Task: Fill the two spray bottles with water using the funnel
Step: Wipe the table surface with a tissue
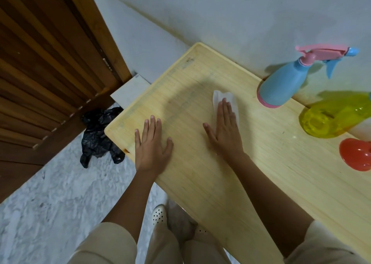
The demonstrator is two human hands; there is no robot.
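Observation:
A blue spray bottle with a pink trigger head stands at the back right of the wooden table, near the wall. To its right stands a clear yellow spray bottle, cut off by the frame edge. In front of that lies a red funnel, also partly out of view. My left hand rests flat on the table near its left end, fingers apart. My right hand presses flat on a white tissue lying on the tabletop.
A black plastic bag lies on the pale floor by the table's left end. A dark wooden louvred door fills the left. A white wall runs behind the table. My feet in pale shoes show under the table's near edge.

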